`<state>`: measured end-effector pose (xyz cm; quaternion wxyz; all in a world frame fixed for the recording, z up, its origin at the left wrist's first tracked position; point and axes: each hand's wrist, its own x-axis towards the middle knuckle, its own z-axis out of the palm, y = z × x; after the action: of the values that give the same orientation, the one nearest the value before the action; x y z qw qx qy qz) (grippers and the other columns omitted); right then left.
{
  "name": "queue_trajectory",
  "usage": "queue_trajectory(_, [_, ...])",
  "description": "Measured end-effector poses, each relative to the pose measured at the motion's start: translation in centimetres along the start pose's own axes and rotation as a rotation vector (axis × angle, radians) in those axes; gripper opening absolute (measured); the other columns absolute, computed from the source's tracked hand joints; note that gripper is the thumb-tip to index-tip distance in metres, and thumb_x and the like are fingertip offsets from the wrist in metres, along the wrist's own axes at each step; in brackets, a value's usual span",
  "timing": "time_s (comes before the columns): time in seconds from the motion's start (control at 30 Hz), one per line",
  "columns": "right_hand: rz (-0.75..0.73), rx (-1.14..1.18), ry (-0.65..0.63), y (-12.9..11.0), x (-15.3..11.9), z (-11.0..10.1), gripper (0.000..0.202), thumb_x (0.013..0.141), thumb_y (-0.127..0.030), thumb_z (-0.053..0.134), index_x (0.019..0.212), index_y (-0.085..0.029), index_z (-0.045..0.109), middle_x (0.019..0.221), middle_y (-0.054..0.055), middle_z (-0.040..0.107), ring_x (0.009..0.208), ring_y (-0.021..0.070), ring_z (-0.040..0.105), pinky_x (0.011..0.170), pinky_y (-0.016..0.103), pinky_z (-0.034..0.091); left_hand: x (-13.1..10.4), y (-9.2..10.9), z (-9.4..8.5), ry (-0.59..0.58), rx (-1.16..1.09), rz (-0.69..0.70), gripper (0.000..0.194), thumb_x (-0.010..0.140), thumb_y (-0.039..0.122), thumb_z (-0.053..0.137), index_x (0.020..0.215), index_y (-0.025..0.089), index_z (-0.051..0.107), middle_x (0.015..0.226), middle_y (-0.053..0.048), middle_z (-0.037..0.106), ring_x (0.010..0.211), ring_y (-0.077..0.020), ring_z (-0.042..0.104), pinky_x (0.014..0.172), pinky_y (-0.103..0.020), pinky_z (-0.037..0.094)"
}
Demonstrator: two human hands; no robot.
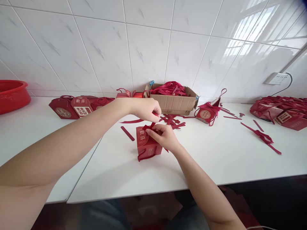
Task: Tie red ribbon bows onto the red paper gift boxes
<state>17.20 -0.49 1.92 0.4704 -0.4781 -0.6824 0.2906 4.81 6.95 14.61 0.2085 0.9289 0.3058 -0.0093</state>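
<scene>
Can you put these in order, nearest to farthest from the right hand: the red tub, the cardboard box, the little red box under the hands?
1. Little red box: right under the right hand
2. Cardboard box: behind it
3. Red tub: far left

White table [216,153]: red round plastic basin [14,99], far left; brown cardboard carton [171,103], far middle; red printed card boxes [146,146], left to right; loose flat red strips [127,133].

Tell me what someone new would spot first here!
Probably the small red cardboard box midway along the white table, where the bare left hand and right hand hold a flat red ribbon. Behind it, a brown cardboard carton brims with shiny red ribbons. A big red plastic basin sits far left.
</scene>
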Motion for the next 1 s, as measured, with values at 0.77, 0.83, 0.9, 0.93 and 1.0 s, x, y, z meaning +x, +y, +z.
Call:
queue_trajectory(0.77, [0.025, 0.052, 0.046, 1.0, 0.1, 0.7, 0.026, 0.081, -0.039, 0.062, 0.066, -0.018, 0.058, 0.059, -0.001, 0.058, 0.054, 0.0105, 0.043, 0.052, 0.025, 0.033, -4.6, -5.4, 9.5, 0.562, -0.659, -0.071, 0.027, 0.071, 0.043, 0.075, 0.075, 0.017, 0.067, 0.086, -0.005, 0.070, 0.085, -0.0197, 0.064, 0.078, -0.033, 0.054])
queue_trajectory(0.83, [0.025, 0.082, 0.080, 1.0, 0.0, 0.8, 0.024, 0.079, -0.040, 0.064, 0.073, -0.019, 0.053, 0.061, -0.002, 0.060, 0.051, 0.0093, 0.040, 0.051, 0.024, 0.032, -4.6, -5.7, 10.1, 0.573, -0.710, -0.055, 0.028, 0.071, 0.043, 0.076, 0.073, 0.017, 0.066, 0.094, -0.007, 0.071, 0.094, -0.0217, 0.065, 0.085, -0.036, 0.053])
queue_trajectory(0.9, [0.047, 0.118, 0.113, 1.1, 0.0, 0.9, 0.029, 0.077, -0.041, 0.067, 0.084, -0.022, 0.046, 0.063, -0.004, 0.063, 0.047, 0.0081, 0.037, 0.050, 0.023, 0.031, -4.6, -5.8, 10.5, 0.564, -0.715, -0.042, 0.028, 0.071, 0.042, 0.076, 0.072, 0.017, 0.064, 0.102, -0.009, 0.071, 0.103, -0.0236, 0.064, 0.092, -0.039, 0.051])
queue_trajectory(0.93, [0.061, 0.137, 0.124, 1.2, 0.0, 0.9, 0.034, 0.076, -0.041, 0.068, 0.089, -0.023, 0.042, 0.064, -0.005, 0.064, 0.045, 0.0079, 0.036, 0.049, 0.023, 0.031, -4.6, -5.8, 10.7, 0.560, -0.710, -0.032, 0.027, 0.071, 0.041, 0.076, 0.072, 0.017, 0.064, 0.104, -0.010, 0.071, 0.106, -0.0242, 0.063, 0.093, -0.039, 0.050])
queue_trajectory(1.0, [0.080, 0.163, 0.143, 1.3, 0.0, 1.1, 0.043, 0.074, -0.042, 0.069, 0.094, -0.024, 0.035, 0.064, -0.006, 0.065, 0.044, 0.0079, 0.037, 0.049, 0.022, 0.031, -4.6, -5.7, 11.0, 0.562, -0.702, -0.016, 0.026, 0.072, 0.039, 0.075, 0.072, 0.017, 0.061, 0.105, -0.010, 0.071, 0.107, -0.0248, 0.063, 0.093, -0.039, 0.050])
